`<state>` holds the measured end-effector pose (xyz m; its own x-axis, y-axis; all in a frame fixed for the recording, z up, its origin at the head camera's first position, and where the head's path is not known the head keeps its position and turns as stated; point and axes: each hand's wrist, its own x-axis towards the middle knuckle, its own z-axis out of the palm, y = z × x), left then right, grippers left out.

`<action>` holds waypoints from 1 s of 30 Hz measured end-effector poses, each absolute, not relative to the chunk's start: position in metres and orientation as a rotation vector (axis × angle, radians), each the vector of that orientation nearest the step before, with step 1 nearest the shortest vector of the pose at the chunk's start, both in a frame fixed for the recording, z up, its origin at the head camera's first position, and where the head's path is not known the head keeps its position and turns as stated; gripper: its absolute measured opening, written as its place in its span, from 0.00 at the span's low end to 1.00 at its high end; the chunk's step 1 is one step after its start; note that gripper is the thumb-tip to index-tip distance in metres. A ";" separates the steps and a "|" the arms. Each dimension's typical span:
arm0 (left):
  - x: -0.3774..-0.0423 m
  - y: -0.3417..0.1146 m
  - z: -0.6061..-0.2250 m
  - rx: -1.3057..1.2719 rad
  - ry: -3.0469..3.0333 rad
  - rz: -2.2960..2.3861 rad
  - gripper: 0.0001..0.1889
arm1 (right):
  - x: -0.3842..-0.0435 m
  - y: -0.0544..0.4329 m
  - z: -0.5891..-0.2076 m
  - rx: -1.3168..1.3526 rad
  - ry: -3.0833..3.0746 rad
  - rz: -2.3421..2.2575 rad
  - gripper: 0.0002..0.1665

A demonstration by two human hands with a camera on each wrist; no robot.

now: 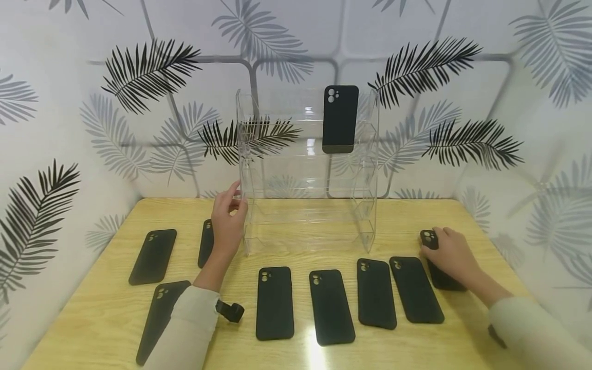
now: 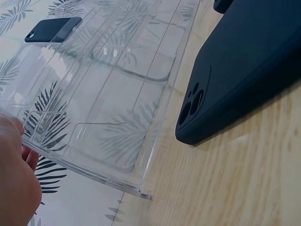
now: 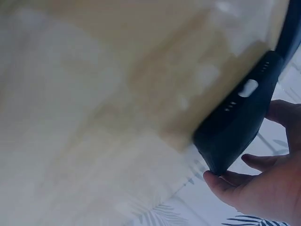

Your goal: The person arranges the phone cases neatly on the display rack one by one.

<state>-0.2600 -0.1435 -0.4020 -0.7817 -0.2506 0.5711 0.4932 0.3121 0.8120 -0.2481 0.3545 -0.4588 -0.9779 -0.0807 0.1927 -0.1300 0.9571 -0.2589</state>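
A clear tiered display stand (image 1: 310, 210) is upright at the back of the table, with one black phone case (image 1: 339, 119) on an upper tier. My left hand (image 1: 227, 218) grips the stand's left side panel; in the left wrist view the hand (image 2: 16, 174) is at that panel's edge. At the right of the table my right hand (image 1: 455, 254) holds another black phone case (image 1: 441, 275) by its camera end. The right wrist view has this case (image 3: 240, 113) between the thumb and fingers of the hand (image 3: 270, 183), its bottom edge with the port cutout showing.
Several black phone cases lie along the front, including one (image 1: 275, 303), a second (image 1: 332, 307) and a third (image 1: 376, 293). More lie at the left, one (image 1: 153, 257) near the table's left edge and one (image 1: 162, 313) partly under my sleeve. A leaf-patterned wall (image 1: 296, 31) stands behind.
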 end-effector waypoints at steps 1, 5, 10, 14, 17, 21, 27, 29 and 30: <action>-0.260 -0.144 -0.402 -0.214 -1.956 -1.523 0.23 | -0.249 0.354 -0.457 0.162 -2.909 0.404 0.41; -0.260 -0.144 -0.401 -0.209 -1.964 -1.505 0.22 | -0.251 0.349 -0.445 0.165 -2.871 0.392 0.41; -0.260 -0.145 -0.401 -0.209 -1.964 -1.491 0.22 | -0.251 0.333 -0.430 0.160 -2.847 0.399 0.42; -0.265 -0.147 -0.406 -0.213 -1.958 -1.494 0.22 | -0.249 0.318 -0.420 0.207 -2.796 0.406 0.40; -0.274 -0.150 -0.416 -0.206 -1.959 -1.500 0.22 | -0.249 0.308 -0.413 0.238 -2.748 0.402 0.40; -0.284 -0.154 -0.427 -0.197 -1.959 -1.503 0.22 | -0.252 0.292 -0.400 0.267 -2.691 0.404 0.41; -0.286 -0.156 -0.429 -0.216 -1.949 -1.499 0.22 | -0.259 0.267 -0.375 0.317 -2.587 0.451 0.40; -0.285 -0.156 -0.429 -0.221 -1.951 -1.494 0.22 | -0.260 0.260 -0.368 0.325 -2.566 0.471 0.39; -0.285 -0.155 -0.429 -0.224 -1.952 -1.491 0.22 | -0.261 0.256 -0.364 0.333 -2.557 0.483 0.39</action>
<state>-0.2854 -0.1555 -0.4289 -0.7658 -0.2497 0.5926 0.5061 0.3344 0.7950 -0.2607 0.2563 -0.3641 -0.8388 -0.1397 0.5262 -0.3221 0.9065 -0.2729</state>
